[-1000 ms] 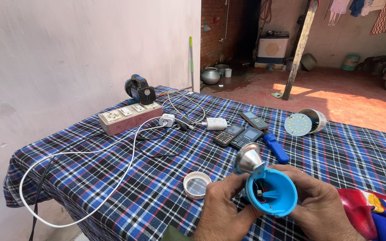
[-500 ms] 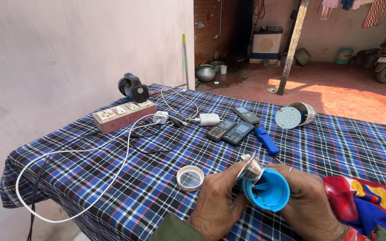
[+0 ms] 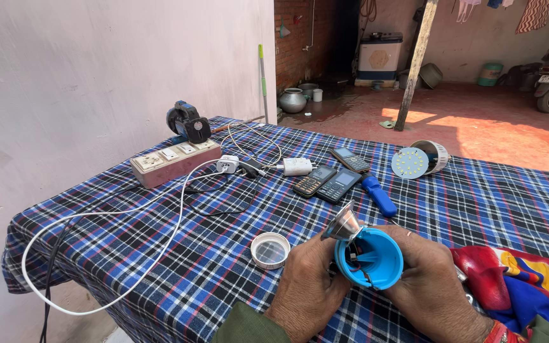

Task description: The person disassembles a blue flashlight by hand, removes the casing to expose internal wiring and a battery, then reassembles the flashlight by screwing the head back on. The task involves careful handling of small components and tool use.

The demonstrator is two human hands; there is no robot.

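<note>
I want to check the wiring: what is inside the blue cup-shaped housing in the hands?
Inside the blue housing, thin dark wires and a small dark part show. Its bottom is shadowed, and the left hand and right hand cover its outside.

left hand (image 3: 309, 286): bare, no ring or watch in view; back of the hand and knuckles face the camera, at about 6 o'clock in the head view.
left sleeve (image 3: 243, 327): olive-green cloth, plain, its cuff ending at the wrist; only a short piece shows at the bottom edge.
right hand (image 3: 430, 282): bare, with a thin pale ring (image 3: 408, 234) on one finger; at about 5 o'clock.
right wrist band (image 3: 500, 331): red-orange thread or bangle wound round the wrist, partly cut off by the bottom edge.
right sleeve (image 3: 544, 330): olive-green cloth matching the left, just a corner showing at the bottom right.
</note>
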